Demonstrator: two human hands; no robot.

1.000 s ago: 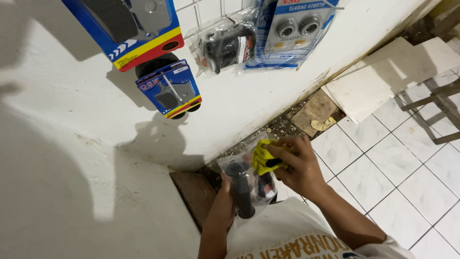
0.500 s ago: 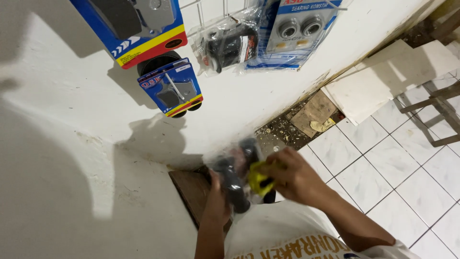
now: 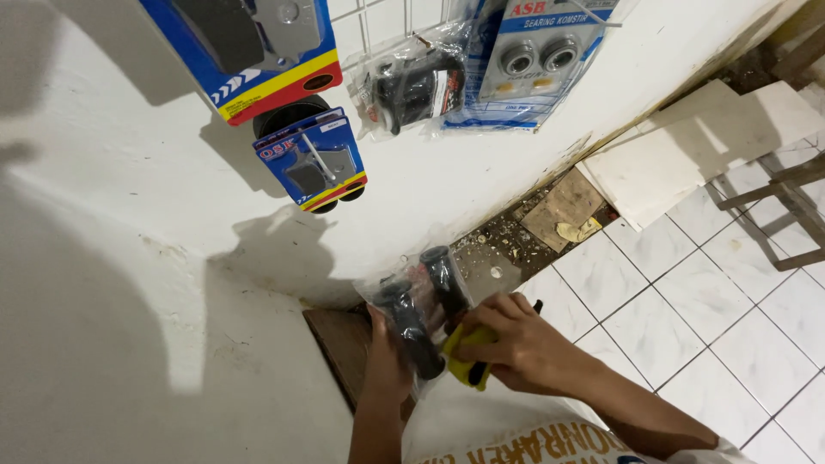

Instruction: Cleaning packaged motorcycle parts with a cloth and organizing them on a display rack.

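My left hand [image 3: 387,357] grips a clear plastic bag [image 3: 421,305] that holds two black cylindrical grips, lifted in front of the white wall. My right hand [image 3: 516,348] presses a yellow cloth [image 3: 464,361] against the lower end of the bag. The cloth is mostly covered by my fingers.
Packaged parts hang on the wall above: a blue, red and yellow card pack [image 3: 258,47], a smaller blue pack [image 3: 314,163], a clear bag with black parts [image 3: 412,86] and a blue bearing pack [image 3: 537,60]. White floor tiles [image 3: 687,292], loose slabs [image 3: 687,155], debris and a wooden frame [image 3: 786,198] lie to the right.
The bag has been raised and tilted more upright. My right hand with the yellow cloth has slid from the bag's upper end down to its lower end.
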